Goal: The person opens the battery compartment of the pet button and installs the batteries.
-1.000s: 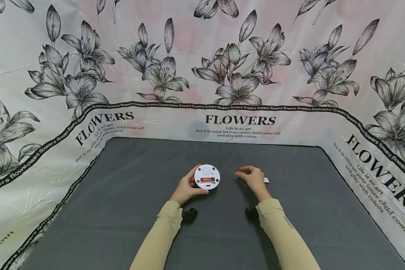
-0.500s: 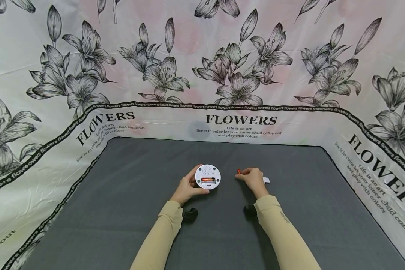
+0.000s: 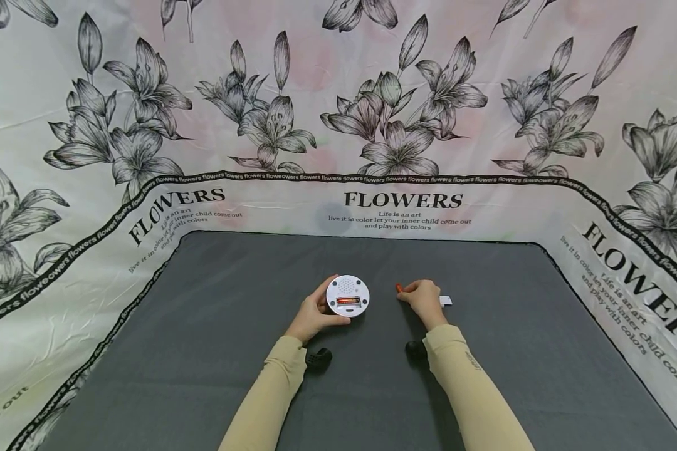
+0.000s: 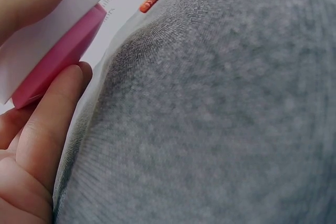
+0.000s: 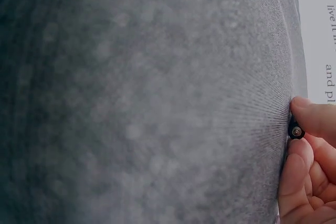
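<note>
My left hand holds a round white device by its side, thumb below and fingers above. Its underside faces me, with a speaker grille, dark feet and an uncovered battery slot where an orange-red battery lies. In the left wrist view the device's body shows white and pink. To the right, my right hand pinches a second battery between thumb and fingers, low at the cloth. The right wrist view shows that battery's black end with a metal contact; most of it is hidden by the fingers.
A small white piece lies on the dark grey cloth just right of my right hand. Black wrist-worn devices sit under both sleeves. A flower-printed curtain stands behind the table.
In my right hand the battery has tilted and more of its red end shows. The right forearm has shifted slightly left. My left hand and the round device stay nearly still.
</note>
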The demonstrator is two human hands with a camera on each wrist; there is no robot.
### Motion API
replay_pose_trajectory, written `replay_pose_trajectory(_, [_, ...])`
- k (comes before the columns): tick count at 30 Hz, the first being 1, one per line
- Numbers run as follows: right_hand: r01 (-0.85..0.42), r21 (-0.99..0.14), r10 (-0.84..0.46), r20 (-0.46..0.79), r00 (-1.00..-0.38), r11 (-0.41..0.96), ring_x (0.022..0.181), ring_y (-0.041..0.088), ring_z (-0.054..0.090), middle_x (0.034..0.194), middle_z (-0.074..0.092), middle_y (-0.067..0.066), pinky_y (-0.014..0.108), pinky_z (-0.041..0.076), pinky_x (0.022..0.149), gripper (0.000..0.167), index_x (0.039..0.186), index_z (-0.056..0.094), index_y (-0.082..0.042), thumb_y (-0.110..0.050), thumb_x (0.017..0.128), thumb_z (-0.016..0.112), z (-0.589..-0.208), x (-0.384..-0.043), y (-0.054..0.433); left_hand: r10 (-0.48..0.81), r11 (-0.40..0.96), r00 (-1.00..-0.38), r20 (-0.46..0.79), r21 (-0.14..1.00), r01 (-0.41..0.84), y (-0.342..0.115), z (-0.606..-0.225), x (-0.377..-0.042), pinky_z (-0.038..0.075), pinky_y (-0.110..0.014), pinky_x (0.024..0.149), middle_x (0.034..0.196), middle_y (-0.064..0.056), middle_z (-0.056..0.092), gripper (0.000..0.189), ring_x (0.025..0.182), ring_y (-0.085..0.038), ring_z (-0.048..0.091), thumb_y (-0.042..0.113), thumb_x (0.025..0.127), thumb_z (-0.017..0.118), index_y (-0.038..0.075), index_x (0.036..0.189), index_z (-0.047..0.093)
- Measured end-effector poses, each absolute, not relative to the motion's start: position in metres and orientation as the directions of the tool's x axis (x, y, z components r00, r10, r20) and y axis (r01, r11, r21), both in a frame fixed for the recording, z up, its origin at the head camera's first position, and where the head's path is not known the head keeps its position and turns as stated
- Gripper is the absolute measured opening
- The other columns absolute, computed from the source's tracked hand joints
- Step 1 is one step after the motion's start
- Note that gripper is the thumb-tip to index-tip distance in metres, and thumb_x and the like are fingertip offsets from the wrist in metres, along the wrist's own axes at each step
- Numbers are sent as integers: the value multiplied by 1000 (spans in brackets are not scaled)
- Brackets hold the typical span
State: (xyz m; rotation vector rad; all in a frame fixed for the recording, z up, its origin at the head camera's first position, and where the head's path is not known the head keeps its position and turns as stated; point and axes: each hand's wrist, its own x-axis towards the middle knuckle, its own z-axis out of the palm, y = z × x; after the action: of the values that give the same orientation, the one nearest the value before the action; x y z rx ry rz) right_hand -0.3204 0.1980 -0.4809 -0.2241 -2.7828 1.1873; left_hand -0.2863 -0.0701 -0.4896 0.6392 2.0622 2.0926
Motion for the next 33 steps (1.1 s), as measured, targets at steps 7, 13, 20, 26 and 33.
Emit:
replay_pose_trajectory(7, [78,-790,165,30,-986,608,75,27,56,85,64,13,33,45,63,20,88,73,1,-15,77,75,-483,-316,195,388,-52,-901,197,980,192,-72,-491,-286,48,-32,81,119,-17,58,95,95,-23,62,-6,68,79,18,146,29])
replay_pose_trajectory(13, [33,-875,93,14,-996,484,57,14,55,80,65,8,25,46,53,21,90,72,1,-15,77,76,-477,-314,181,374,-52,-905,203,979,199,-72,-488,-286,48,-33,80,118,-17,59,95,93,-22,62,-7,68,79,16,146,30])
replay_pose_trajectory(20, [5,-931,22,4,-1000,365,62,18,56,83,65,6,29,47,58,24,92,72,-2,-18,75,78,-468,-311,165,385,-52,-905,183,983,177,-71,-486,-286,49,-29,78,119,-17,58,95,95,-23,62,-7,69,78,17,146,29])
replay_pose_trajectory(26, [-57,-934,-58,39,-998,353,72,21,58,91,66,6,33,48,65,23,93,73,-6,-21,77,77,-451,-309,154,388,-47,-905,175,984,170,-71,-485,-287,49,-29,79,120,-16,57,94,96,-23,61,-5,70,78,18,146,28])
replay_pose_trajectory(33, [-175,-893,-202,97,-975,415,77,19,58,86,66,2,32,47,67,15,90,74,-8,-17,78,76,-433,-300,135,396,-52,-901,176,984,169,-70,-487,-287,48,-29,81,124,-16,55,92,98,-22,60,-4,71,77,15,147,27])
